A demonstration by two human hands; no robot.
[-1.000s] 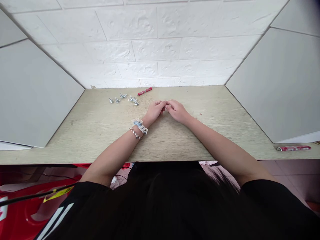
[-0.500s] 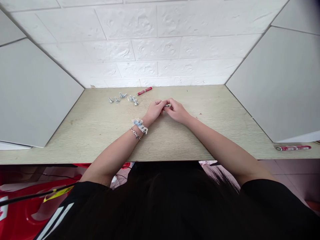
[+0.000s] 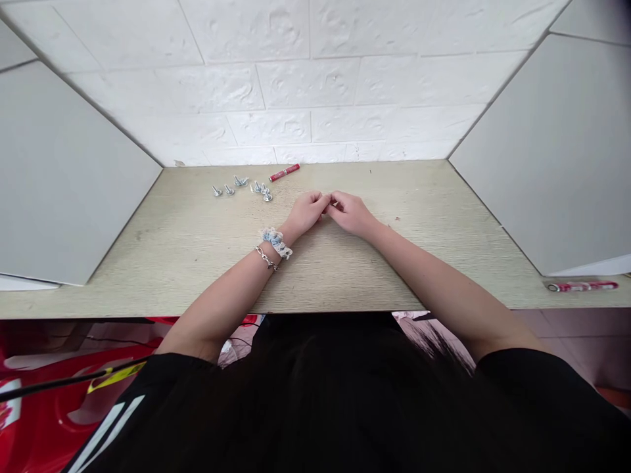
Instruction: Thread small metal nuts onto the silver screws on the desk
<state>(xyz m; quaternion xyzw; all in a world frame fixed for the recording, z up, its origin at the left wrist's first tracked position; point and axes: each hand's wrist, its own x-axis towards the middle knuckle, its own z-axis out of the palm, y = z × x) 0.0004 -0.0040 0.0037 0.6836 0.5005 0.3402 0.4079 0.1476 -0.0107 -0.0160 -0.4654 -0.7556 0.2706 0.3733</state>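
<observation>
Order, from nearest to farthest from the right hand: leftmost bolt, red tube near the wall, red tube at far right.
In the head view, from the right hand:
1. Back red tube: behind, left, near the wall.
2. Leftmost bolt: farther left.
3. Front red tube: far right.

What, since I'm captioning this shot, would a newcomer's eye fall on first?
Probably the bare left hand and right hand, their fingers meeting over the middle of the table; anything pinched between them is hidden. Next might come the pale blue-and-white scrunchie around the left wrist, then the red tube near the white wall, with silver bolts scattered to its left.
</observation>
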